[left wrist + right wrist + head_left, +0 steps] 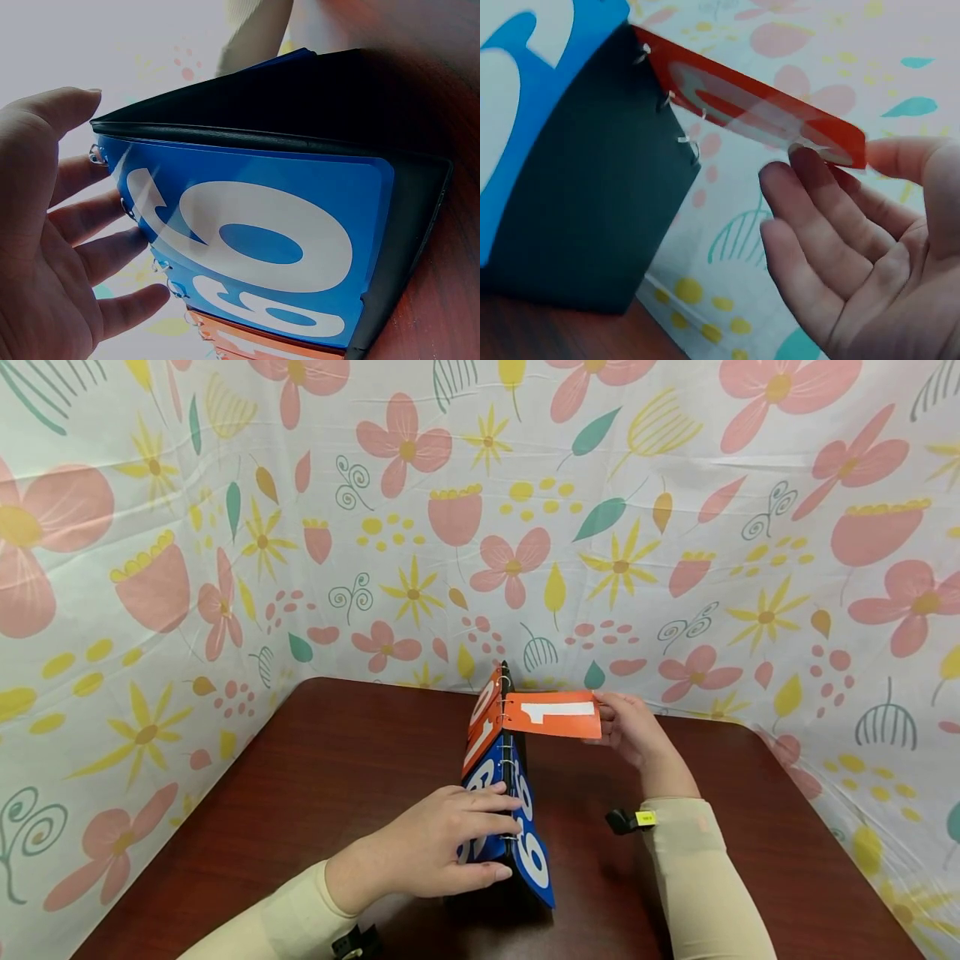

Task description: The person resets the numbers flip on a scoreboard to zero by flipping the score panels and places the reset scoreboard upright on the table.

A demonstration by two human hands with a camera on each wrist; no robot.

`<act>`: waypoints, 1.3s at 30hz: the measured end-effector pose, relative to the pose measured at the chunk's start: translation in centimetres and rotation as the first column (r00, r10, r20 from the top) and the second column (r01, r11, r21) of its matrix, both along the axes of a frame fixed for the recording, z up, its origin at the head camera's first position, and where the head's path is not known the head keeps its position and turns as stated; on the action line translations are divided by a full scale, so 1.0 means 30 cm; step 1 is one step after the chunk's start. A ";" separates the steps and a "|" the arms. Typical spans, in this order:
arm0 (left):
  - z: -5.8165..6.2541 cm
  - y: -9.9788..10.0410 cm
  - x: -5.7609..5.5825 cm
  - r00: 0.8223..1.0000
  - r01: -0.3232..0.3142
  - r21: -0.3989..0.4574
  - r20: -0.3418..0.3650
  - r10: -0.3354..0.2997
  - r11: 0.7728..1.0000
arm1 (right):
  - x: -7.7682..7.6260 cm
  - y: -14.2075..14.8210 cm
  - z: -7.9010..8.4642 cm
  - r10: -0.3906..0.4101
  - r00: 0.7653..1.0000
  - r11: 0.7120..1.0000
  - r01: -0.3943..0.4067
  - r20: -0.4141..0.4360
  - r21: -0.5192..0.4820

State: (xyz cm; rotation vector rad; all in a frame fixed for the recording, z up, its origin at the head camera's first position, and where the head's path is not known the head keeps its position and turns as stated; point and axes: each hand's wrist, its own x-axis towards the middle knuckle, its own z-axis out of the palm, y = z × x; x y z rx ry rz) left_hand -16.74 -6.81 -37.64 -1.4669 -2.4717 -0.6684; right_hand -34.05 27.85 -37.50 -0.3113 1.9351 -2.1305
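Note:
A tent-shaped flip scoreboard (528, 835) with a black frame stands on the table, its number cards hung from metal rings along the top ridge. My left hand (435, 843) rests on the near part of the ridge, fingers fairly straight across the rings. Large white digits mark the blue cards (285, 232) beside it. At the far end, my right hand (633, 735) pinches the outer edge of an orange card (558, 714) with a white 1, holding it out sideways. Its thumb and fingertips meet at the card's corner in the right wrist view; other fingers curve loosely below.
Dark reddish-brown wood forms the table (337, 760). A flower-printed white curtain (465, 468) hangs behind and on both sides of it. More orange cards (483, 718) lie on the scoreboard's left face. A black strap device (626, 821) sits at the right wrist.

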 end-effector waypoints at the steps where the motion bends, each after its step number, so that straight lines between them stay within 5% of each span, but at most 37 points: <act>1: -0.001 0.000 0.000 1.000 0.000 -0.001 -0.003 0.000 1.000 | 0.005 -0.003 0.004 0.026 1.000 0.999 -0.026 0.000 -0.046; 7: -0.003 0.000 -0.001 1.000 0.002 0.002 -0.003 -0.002 1.000 | 0.034 -0.044 0.023 0.205 0.971 0.944 -0.229 -0.123 -0.238; 11: -0.004 0.000 -0.002 1.000 0.004 0.006 -0.004 -0.004 1.000 | 0.061 -0.100 0.037 0.251 0.933 0.938 -0.300 -0.256 -0.172; 14: -0.006 0.000 -0.003 1.000 0.007 0.007 -0.002 -0.007 1.000 | 0.083 -0.160 0.047 0.210 0.921 0.974 -0.228 -0.329 -0.016; 17: -0.007 -0.001 -0.003 1.000 0.007 0.007 0.008 -0.007 1.000 | 0.103 -0.226 0.042 0.132 0.904 0.985 -0.072 -0.406 0.158; 22: -0.006 0.000 -0.002 1.000 0.013 0.014 0.006 -0.013 1.000 | 0.122 -0.321 0.005 0.080 0.824 0.937 0.130 -0.561 0.324; 27: -0.007 0.001 -0.005 1.000 0.021 0.027 0.000 -0.021 0.999 | 0.131 -0.389 -0.031 0.062 0.751 0.914 0.222 -0.657 0.339; 35: -0.009 0.002 -0.008 0.999 0.031 0.039 -0.017 -0.030 0.999 | 0.134 -0.429 -0.052 0.138 0.781 0.891 0.170 -0.609 0.421; 39: -0.010 0.001 -0.008 1.000 0.027 0.036 -0.012 -0.026 0.999 | 0.130 -0.433 -0.050 0.180 0.767 0.876 0.160 -0.616 0.455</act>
